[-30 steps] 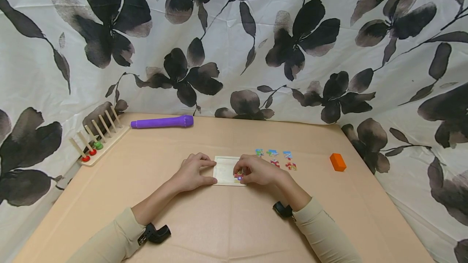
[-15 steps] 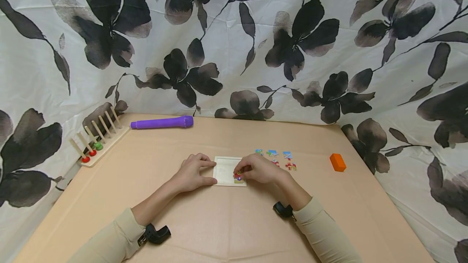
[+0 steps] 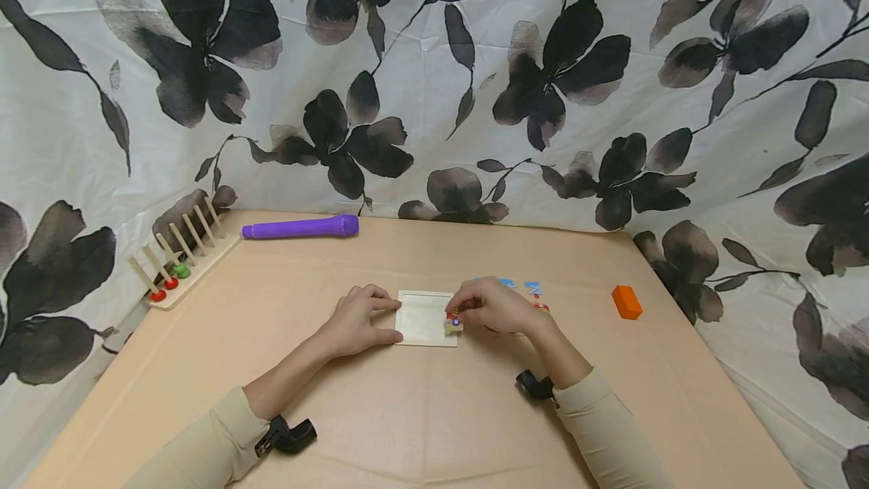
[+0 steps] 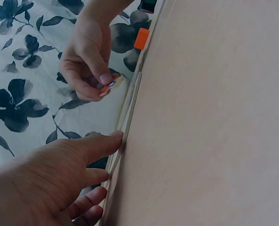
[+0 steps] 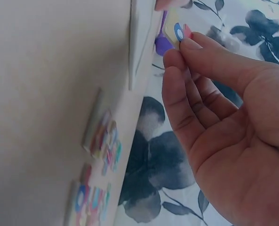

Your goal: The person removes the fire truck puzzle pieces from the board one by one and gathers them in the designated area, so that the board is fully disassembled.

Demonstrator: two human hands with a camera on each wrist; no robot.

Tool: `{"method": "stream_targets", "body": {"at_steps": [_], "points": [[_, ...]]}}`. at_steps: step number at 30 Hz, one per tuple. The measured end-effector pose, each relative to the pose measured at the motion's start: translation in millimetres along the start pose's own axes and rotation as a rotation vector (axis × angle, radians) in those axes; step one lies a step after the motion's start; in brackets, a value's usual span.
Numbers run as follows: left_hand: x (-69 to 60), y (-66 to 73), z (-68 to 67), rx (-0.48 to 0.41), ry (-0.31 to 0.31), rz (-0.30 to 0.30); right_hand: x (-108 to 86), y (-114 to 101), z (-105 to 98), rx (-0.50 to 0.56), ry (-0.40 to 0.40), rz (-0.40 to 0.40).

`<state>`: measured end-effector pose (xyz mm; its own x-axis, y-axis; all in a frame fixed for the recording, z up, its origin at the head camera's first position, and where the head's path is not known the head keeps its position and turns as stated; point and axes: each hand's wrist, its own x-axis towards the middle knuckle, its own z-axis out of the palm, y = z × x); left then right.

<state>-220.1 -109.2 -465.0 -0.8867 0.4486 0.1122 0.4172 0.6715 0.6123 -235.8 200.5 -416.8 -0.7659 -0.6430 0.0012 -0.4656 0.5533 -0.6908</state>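
Observation:
A shallow pale puzzle tray [image 3: 422, 319] lies flat in front of me in the head view. Against its left edge my left hand [image 3: 361, 321] rests, thumb and index finger spread apart and touching the rim. In the left wrist view, the fingers of the left hand [image 4: 50, 176] look fairly straight along that edge. My right hand [image 3: 492, 303] pinches a small colourful jigsaw piece [image 3: 453, 324] between thumb and index finger, over the tray's right edge. The right wrist view shows this piece [image 5: 174, 32] tilted, clear of the tray's surface.
Several loose jigsaw pieces [image 3: 532, 287] lie right of the tray, partly hidden by the right hand. An orange block [image 3: 627, 302] stands farther right. A purple microphone-shaped toy [image 3: 301, 227] lies at the back, beside a wooden peg board [image 3: 197, 266] with red and green beads.
My right hand has lifted the jigsaw piece from the tray's lower right area and moved right, covering more of the loose pieces. The left hand and the tray stay put.

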Motion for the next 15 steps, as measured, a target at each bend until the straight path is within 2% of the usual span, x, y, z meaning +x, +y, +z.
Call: {"method": "stream_targets", "body": {"at_steps": [6,15], "points": [[0.7,-0.3,0.7,0.006,-0.003,0.002,-8.2,1.5,-11.8,0.066,0.013,0.013],[0.6,-0.3,0.3,0.0,0.007,0.01,-19.9,5.4,-29.0,0.034,0.08,0.03]]}}
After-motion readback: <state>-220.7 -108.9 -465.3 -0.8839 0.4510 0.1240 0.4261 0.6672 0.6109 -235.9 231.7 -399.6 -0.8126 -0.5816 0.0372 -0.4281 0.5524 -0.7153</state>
